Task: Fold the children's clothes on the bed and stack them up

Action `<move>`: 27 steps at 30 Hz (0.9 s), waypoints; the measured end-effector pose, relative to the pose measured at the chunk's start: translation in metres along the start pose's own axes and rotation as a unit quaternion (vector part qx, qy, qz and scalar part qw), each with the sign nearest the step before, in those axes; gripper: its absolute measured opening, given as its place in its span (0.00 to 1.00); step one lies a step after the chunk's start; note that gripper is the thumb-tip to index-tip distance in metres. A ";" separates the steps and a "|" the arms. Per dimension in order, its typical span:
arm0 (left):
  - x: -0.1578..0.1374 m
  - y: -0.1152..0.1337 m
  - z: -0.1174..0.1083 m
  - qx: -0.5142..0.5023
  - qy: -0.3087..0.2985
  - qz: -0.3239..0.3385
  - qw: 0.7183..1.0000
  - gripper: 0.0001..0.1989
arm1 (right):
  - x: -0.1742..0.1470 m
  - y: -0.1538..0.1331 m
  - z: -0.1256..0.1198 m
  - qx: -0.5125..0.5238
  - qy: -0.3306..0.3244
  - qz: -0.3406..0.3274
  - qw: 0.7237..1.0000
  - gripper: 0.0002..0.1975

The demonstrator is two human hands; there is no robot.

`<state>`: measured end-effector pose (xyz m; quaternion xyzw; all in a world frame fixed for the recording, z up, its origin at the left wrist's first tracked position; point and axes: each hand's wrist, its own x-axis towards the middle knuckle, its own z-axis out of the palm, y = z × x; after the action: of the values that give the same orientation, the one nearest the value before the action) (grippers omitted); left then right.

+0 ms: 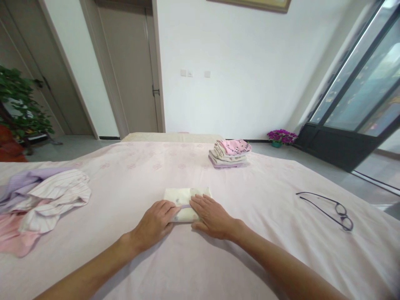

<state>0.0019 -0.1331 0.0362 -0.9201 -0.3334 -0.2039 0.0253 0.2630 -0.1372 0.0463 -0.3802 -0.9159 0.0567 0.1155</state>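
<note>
A small folded white garment [176, 193] with faint grey markings and a purple strip across its middle lies flat on the pink bed sheet. My left hand [158, 220] rests on its left part, fingers together and lying over the cloth, thumb tip near the front edge. My right hand [213, 216] presses on the right part, its fingers stretched out flat and the thumb apart at the front edge. Beyond them stands a stack of folded clothes [229, 154], a pink printed piece on top.
Loose clothes in purple, white stripes and pink [53, 202] lie heaped at the left. Eyeglasses [340, 209] with open temples rest on the sheet [265, 254] at the right. A pot of purple flowers [281, 136] stands on the floor beyond the bed, by a dark-framed glass door [340, 129].
</note>
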 end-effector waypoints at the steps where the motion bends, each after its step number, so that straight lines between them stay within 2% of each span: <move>1: 0.000 -0.001 0.003 0.010 0.012 0.008 1.000 0.19 | 0.002 -0.006 -0.001 -0.005 0.002 0.011 1.000 0.37; 5: 0.016 -0.006 0.002 0.032 0.073 0.025 0.996 0.14 | 0.021 -0.025 -0.005 -0.029 0.027 0.059 0.997 0.40; 8: 0.035 -0.007 -0.016 0.035 0.122 0.026 0.992 0.12 | 0.036 -0.025 -0.013 -0.009 0.008 0.110 0.994 0.31; 11: 0.048 -0.006 -0.037 0.016 0.199 -0.002 0.980 0.14 | 0.040 -0.008 -0.032 0.069 0.043 0.162 0.983 0.23; 13: 0.051 -0.010 -0.043 -0.016 0.272 -0.054 0.961 0.18 | 0.039 0.010 -0.045 0.179 0.099 0.211 0.956 0.15; 14: 0.051 -0.013 -0.041 -0.040 0.304 -0.087 0.948 0.20 | 0.037 0.021 -0.051 0.254 0.129 0.243 0.927 0.12; 15: 0.050 -0.017 -0.036 -0.067 0.326 -0.121 0.935 0.20 | 0.036 0.033 -0.057 0.339 0.159 0.273 0.886 0.10; 17: 0.047 -0.025 -0.019 -0.118 0.324 -0.178 0.922 0.18 | 0.032 0.059 -0.068 0.503 0.218 0.318 0.774 0.12; 19: 0.043 -0.030 0.005 -0.146 0.271 -0.221 0.925 0.16 | 0.031 0.088 -0.079 0.613 0.278 0.338 0.658 0.16; 21: 0.041 -0.032 0.026 -0.158 0.198 -0.249 0.935 0.15 | 0.031 0.117 -0.091 0.656 0.341 0.356 0.571 0.18; 22: 0.041 -0.032 0.035 -0.161 0.167 -0.255 0.939 0.15 | 0.032 0.133 -0.097 0.662 0.368 0.365 0.541 0.19; 24: 0.042 -0.031 0.046 -0.160 0.125 -0.249 0.947 0.15 | 0.036 0.162 -0.111 0.656 0.425 0.361 0.508 0.19; 27: 0.046 -0.031 0.053 -0.143 0.113 -0.211 0.960 0.14 | 0.049 0.204 -0.131 0.639 0.476 0.338 0.501 0.21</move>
<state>0.0333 -0.0716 0.0029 -0.7941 -0.4821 -0.3525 -0.1126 0.4022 0.0431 0.1424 -0.4534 -0.2387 0.4720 0.7174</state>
